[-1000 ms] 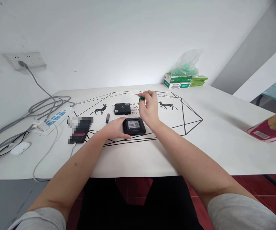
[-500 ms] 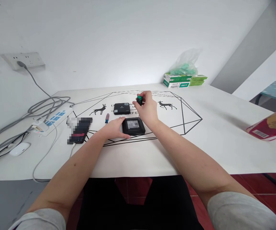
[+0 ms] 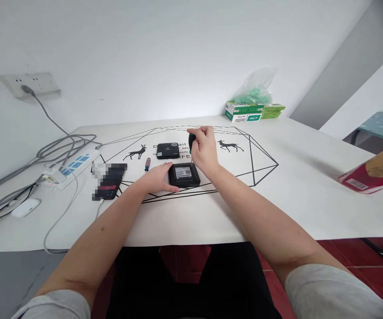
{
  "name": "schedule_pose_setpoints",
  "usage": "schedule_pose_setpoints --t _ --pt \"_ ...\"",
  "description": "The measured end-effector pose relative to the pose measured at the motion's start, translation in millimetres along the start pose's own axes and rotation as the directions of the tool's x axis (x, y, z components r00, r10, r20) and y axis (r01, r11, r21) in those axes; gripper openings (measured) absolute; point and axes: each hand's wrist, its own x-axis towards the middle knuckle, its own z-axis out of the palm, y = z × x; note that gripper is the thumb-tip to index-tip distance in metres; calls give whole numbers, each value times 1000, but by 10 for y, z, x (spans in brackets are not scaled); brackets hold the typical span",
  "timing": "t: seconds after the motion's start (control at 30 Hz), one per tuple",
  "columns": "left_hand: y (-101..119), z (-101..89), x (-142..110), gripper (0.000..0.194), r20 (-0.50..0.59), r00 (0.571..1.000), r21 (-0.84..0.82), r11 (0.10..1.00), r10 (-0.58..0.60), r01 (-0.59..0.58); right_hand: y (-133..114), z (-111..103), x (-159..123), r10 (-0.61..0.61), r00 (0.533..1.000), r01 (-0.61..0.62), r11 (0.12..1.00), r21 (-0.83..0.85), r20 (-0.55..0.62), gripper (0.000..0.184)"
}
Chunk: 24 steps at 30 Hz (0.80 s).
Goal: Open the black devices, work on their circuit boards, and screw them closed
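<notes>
A flat black device casing (image 3: 184,175) with a white printed label in its recess lies on the table. My left hand (image 3: 159,178) grips its left side, thumb along the front edge and fingers toward the back corner. In my right hand (image 3: 205,150) is a screwdriver (image 3: 191,144) with a dark green handle, held upright. Its shaft points down at the casing's back right corner; the tip is too small to make out. Just behind lies a flat black cover (image 3: 168,150) with small stickers. A second screwdriver (image 3: 148,164) with a reddish, blue-ended handle rests beyond my left hand.
On the left are a phone (image 3: 111,181) on a cable, a white power strip (image 3: 73,167), glasses (image 3: 8,206) and a white earbud case (image 3: 26,207). Green boxes (image 3: 244,110) under a plastic bag stand at the back. A red and yellow package (image 3: 373,170) is at right.
My right hand's grip on the screwdriver handle has shifted: the index finger now reaches over its top, and the fingers have turned. My left hand stays on the casing.
</notes>
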Motion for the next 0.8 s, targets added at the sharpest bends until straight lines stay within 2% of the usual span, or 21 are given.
schedule_pose_setpoints --t 0.07,0.23,0.43,0.8 --pt "-10 6 3 124 -1 1000 -3 1000 4 -4 -20 -3 -3 -20 1000 20 1000 7 7 44" --pt "-44 33 25 122 -18 1000 -1 1000 25 -25 -87 -3 3 1 999 -2 1000 15 39 25" --pt "-26 24 22 125 -12 1000 -8 1000 18 -18 -66 -11 20 36 999 -37 999 13 31 30" --pt "-97 50 55 124 -25 998 -47 997 57 -59 -38 -37 81 10 998 -9 1000 15 -55 31"
